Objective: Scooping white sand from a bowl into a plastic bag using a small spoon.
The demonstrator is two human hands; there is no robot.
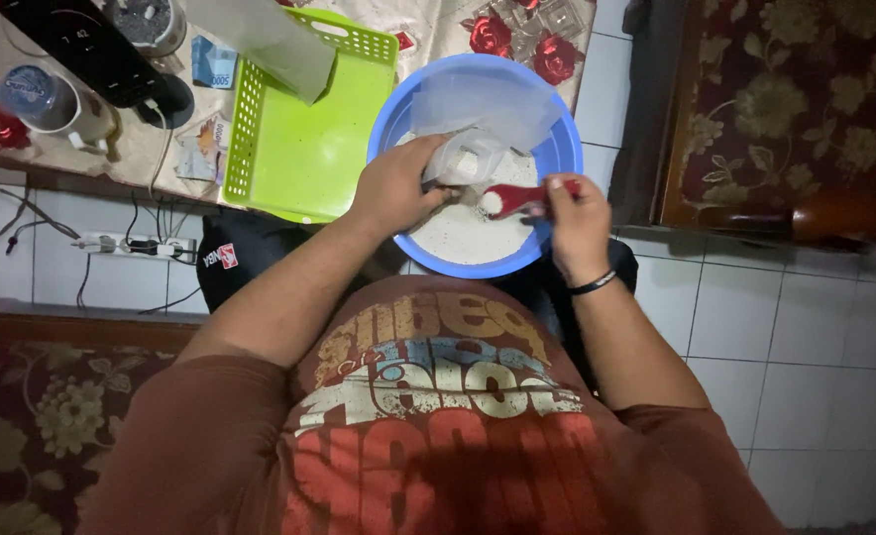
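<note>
Tiled floor (815, 327), bag (478, 119) in left fingers (428, 188), scoop (517, 198) right (577, 223)

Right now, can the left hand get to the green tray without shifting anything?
Probably yes. The left hand grips a clear plastic bag over the blue basin; the green tray lies right beside it, nothing between, though the hand is occupied.

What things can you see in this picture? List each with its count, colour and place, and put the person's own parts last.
basin: one, blue, on the lap, holding white grains
plastic bag: one, clear, over the basin
scoop: one, red, filled with grains
tray: one, green, on table edge
mug: one, white, table left
power strip: one, white, on floor
chair: one, floral, right
left hand: grip on bag
right hand: grip on scoop, black wristband
</note>
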